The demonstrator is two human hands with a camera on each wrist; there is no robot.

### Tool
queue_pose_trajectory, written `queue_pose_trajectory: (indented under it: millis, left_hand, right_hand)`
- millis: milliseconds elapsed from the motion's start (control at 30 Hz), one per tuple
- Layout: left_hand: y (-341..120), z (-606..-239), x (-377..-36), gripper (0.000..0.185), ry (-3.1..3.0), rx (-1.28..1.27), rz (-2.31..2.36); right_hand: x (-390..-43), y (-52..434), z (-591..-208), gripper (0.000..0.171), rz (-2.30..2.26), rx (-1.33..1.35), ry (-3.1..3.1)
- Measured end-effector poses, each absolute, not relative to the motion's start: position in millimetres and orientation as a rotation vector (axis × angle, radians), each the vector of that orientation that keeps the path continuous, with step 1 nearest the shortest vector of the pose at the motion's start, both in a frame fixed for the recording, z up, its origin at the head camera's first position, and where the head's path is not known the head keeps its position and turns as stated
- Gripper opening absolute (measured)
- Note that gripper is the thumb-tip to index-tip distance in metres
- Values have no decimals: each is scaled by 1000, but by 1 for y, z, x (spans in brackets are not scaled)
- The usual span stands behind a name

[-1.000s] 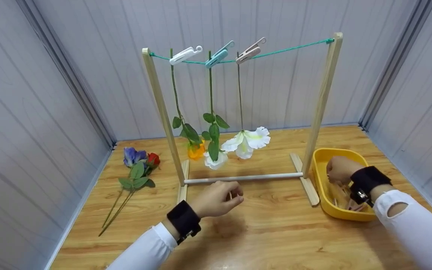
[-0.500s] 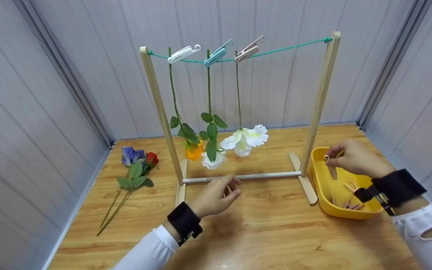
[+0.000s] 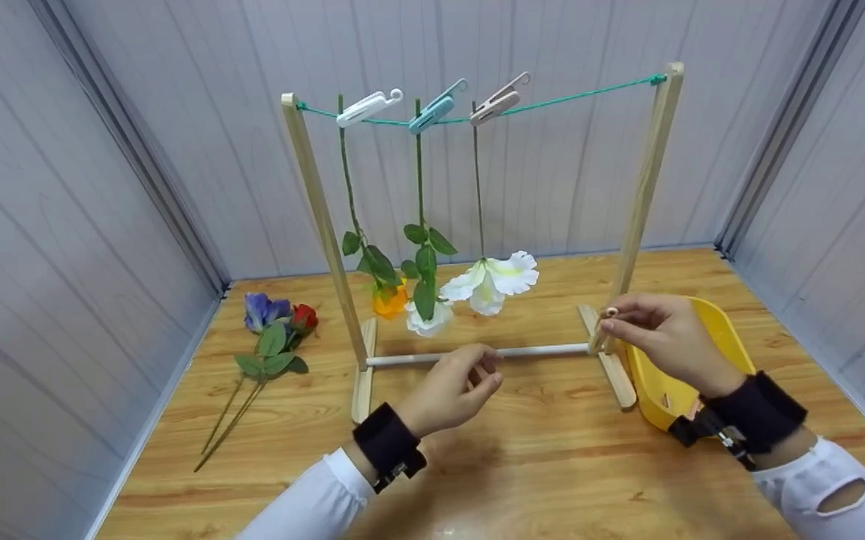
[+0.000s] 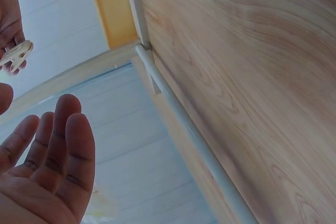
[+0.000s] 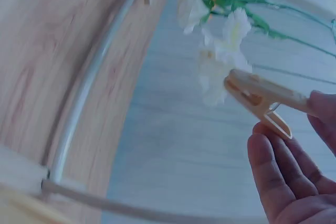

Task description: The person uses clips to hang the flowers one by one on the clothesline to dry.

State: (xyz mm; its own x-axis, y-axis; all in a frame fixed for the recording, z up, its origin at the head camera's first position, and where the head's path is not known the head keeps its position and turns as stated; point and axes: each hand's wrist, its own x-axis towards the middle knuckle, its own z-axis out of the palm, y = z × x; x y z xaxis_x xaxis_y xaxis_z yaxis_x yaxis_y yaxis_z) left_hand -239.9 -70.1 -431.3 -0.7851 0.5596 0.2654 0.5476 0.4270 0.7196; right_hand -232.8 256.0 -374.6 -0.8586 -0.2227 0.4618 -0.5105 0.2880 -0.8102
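My right hand [image 3: 661, 334] pinches a beige clothespin [image 5: 260, 98] by its handle ends, in front of the rack's right post. Loosely bent and holding nothing, my left hand [image 3: 451, 390] hovers before the white bottom bar [image 3: 545, 351]. From the green cord [image 3: 582, 97] three flowers hang head down: an orange one [image 3: 389, 300] under a white clothespin [image 3: 364, 110], a white rose [image 3: 430, 319] under a blue clothespin [image 3: 432, 115], and a white ruffled flower [image 3: 491, 281] under a pinkish clothespin [image 3: 496, 107].
A yellow basket [image 3: 728, 330] stands right of the rack, partly behind my right hand, with more clothespins inside. On the table's left lie a purple flower [image 3: 261, 311] and a red rose [image 3: 304, 318]. Wooden posts [image 3: 646, 180] hold the cord; pale walls enclose the table.
My right hand has come up out of the yellow basket with a beige clothespin and moved left to the rack's right post. My left hand has shifted slightly right.
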Motion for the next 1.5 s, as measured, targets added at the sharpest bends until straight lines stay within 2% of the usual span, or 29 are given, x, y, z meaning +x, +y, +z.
queue_pose_trajectory:
  millis: [167,467,967,1067,1300,1400,1500]
  left_hand:
    - [-63,-427,-237,28,2597,1030,1369]
    - [-52,-425,-234,44,2555,992,1375]
    - [-45,-434,-230,29,2599,1160,1479]
    - [-48,-437,-230,25,2627,1160,1444]
    - [-54,-440,-227,21,2774,1135,1206]
    - [-55,-442,-225,17,2866,1137,1030]
    - [-56,-445,-223,14,2947,1176,839]
  right_hand:
    - [-229,232,-387,13,1775,772,-2107]
    - [-220,198,-415,12,1931,769,-1897]
    - [-215,173,-441,18,1975,792,-1779]
    - [-215,174,-440,25,1927,788,-1886]
    - [-213,178,-430,53,1680,774,-2308]
    - [-214,179,-425,56,1426,828,-2469]
    - [-216,180,-423,50,1160,923,-2556]
